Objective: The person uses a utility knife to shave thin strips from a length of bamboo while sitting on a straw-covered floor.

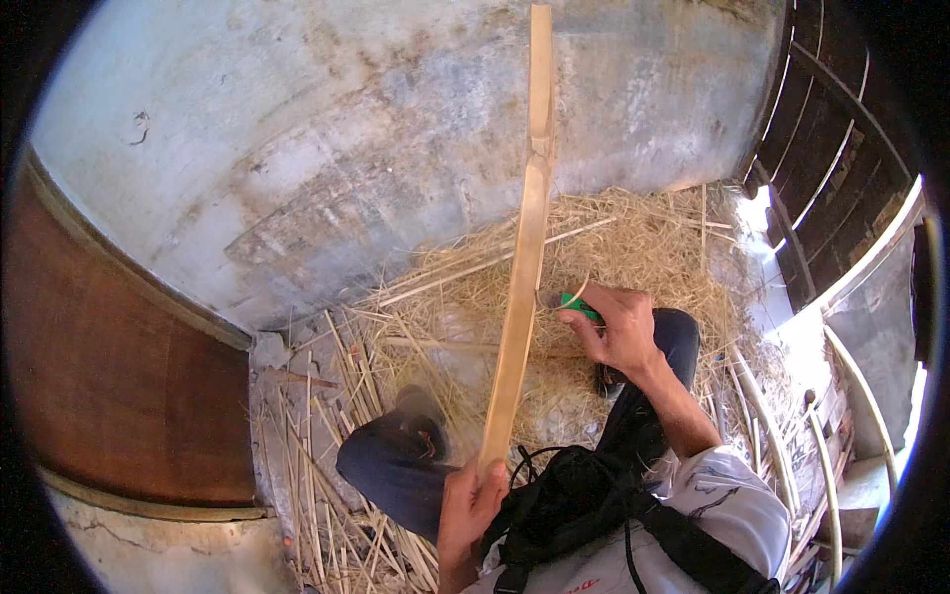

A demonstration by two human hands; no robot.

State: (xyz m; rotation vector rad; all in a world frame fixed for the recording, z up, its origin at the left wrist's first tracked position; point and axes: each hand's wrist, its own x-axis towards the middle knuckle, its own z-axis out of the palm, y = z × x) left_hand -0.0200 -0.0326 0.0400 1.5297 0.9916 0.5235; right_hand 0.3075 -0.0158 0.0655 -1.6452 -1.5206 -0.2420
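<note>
A long split bamboo strip (524,257) rises from my lap toward the far wall, with a node ridge in its upper part. My left hand (472,510) is closed round its lower end. Beside the strip's right edge, about midway along it, my right hand (618,322) grips a green-handled knife (581,305). Its blade is small in view and meets the strip's edge. A thin curled bamboo shaving (574,297) loops over the green handle, near my fingers. My fingertips partly cover the handle.
Pale shavings (633,247) are heaped on the floor beyond my knees. Several thin bamboo sticks (332,485) lie to the left, and longer curved poles (767,426) to the right. A stained wall (346,129) stands ahead, with a brown door panel (129,366) at left.
</note>
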